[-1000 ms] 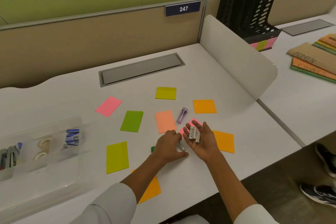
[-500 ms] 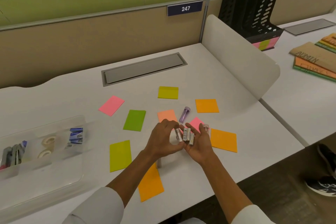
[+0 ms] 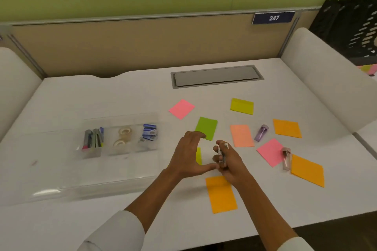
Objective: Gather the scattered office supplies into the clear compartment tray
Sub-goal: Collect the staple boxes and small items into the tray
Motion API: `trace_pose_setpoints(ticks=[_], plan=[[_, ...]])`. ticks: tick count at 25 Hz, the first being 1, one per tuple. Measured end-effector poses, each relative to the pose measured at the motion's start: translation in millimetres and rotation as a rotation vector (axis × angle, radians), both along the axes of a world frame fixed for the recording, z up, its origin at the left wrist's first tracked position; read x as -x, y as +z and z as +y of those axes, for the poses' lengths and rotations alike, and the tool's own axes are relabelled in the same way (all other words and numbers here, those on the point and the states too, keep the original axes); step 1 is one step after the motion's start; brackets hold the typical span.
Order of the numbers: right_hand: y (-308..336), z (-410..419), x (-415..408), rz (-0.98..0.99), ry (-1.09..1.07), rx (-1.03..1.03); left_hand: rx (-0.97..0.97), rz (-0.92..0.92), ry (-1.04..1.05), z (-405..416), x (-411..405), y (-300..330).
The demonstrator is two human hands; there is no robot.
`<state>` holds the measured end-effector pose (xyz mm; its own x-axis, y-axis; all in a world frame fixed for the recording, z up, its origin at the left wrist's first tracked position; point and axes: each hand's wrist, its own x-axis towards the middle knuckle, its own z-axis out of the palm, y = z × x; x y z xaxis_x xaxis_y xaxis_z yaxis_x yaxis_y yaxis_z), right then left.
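My right hand grips a bundle of small silver-white cylinders above the desk. My left hand hovers just left of it, fingers spread and loosely arched, thumb near the right hand, holding nothing. The clear compartment tray lies at the left; its compartments hold pens, two tape rolls and blue staple boxes. Two small tubes lie loose on the desk: a purple one and a pinkish one.
Sticky notes in pink, green, yellow, peach and orange are scattered over the white desk. A grey cable hatch sits at the back. White dividers bound both sides; black file racks stand beyond the right one.
The view has swung left, bringing the tray nearer the centre. My left hand has let go of the cylinders and opened; my right hand has closed round them and moved left.
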<state>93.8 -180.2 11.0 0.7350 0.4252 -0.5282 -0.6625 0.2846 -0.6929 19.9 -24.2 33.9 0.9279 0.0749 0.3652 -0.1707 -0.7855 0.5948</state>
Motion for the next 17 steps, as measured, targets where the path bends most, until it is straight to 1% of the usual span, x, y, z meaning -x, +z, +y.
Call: trace_pose_setpoints(ticks=[2, 4, 8, 10, 13, 15, 17], plan=[[5, 38, 21, -0.064, 0.065, 0.03, -0.007, -0.038, 0.071, 40, 27, 4], [11, 77, 44, -0.149, 0.121, 0.106, -0.016, -0.061, 0.139, 78, 55, 7], [24, 165, 95, -0.394, 0.246, 0.25, -0.096, 0.006, 0.254, 154, 119, 7], [30, 209, 121, -0.572, 0.344, 0.313, -0.14, 0.055, 0.332, 195, 150, 4], [34, 269, 158, -0.93, 0.545, 0.348, -0.138, 0.153, 0.471, 250, 193, -1], [31, 301, 175, -1.128, 0.669, 0.373, -0.118, 0.227, 0.507, 274, 215, -9], [26, 331, 185, -1.285, 0.775, 0.47, -0.089, 0.306, 0.519, 286, 228, -19]])
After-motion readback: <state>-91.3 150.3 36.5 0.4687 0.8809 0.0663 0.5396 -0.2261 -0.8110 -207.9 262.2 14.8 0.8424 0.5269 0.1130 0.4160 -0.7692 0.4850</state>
